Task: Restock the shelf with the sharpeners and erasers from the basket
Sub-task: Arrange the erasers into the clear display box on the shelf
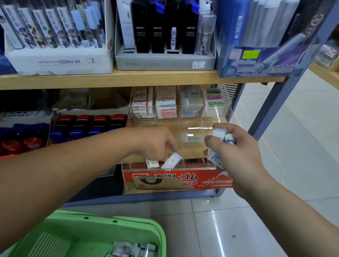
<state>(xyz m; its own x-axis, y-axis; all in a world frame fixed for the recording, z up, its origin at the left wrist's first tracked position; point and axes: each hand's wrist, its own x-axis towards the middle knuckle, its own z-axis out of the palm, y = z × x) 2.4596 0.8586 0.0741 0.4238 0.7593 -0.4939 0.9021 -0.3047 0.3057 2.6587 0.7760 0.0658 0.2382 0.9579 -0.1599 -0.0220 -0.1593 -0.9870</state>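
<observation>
Over the clear rack [187,179] marked "HARD ERASER", the left hand [158,144] pinches one white eraser [172,161] beside a second eraser [152,164] in the front-left slot; the right hand [231,156] grips at least three erasers [217,133]. Many more lie heaped in the green basket [77,230].

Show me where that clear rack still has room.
The middle row, in front of the packed back row, is nearly bare: one eraser lies there. The front slot between left hand and right hand looks free too.
</observation>
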